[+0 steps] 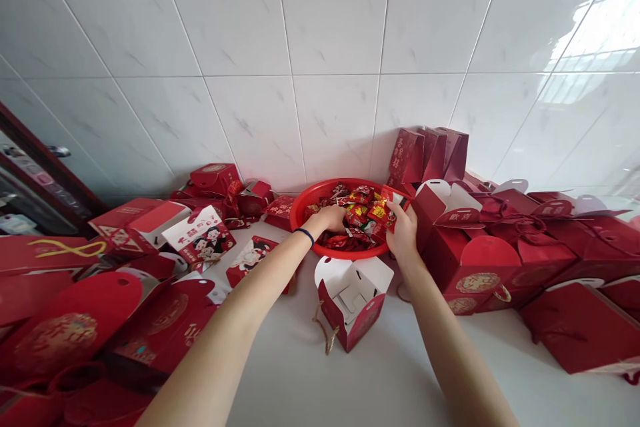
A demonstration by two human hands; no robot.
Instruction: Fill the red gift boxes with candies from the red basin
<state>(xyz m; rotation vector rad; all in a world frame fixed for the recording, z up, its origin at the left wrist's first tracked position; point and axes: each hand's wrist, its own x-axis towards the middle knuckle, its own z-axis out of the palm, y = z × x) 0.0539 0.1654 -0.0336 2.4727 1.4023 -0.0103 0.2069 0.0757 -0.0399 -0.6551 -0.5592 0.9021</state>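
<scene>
A round red plastic basket (307, 188) stands against the wall, filled with small wrapped snack packets (357, 213) in red and yellow. My left hand (331, 219) reaches into it from the left, its fingertips hidden among the packets. At the basket's right rim, my right hand (404, 227) is closed on a red snack packet (384, 210) with yellow print, gripping it by the edge. In front of the basket sits an open red gift box (354, 307), white inside, its flaps raised and a twine handle hanging at its left. Neither hand touches this box.
Closed red gift boxes (473, 263) are stacked on the right, with tall narrow boxes (425, 153) behind them. More red boxes (165, 320) crowd the left, beside a printed card box (203, 237). A white tiled wall (335, 113) bounds the white tabletop (320, 380).
</scene>
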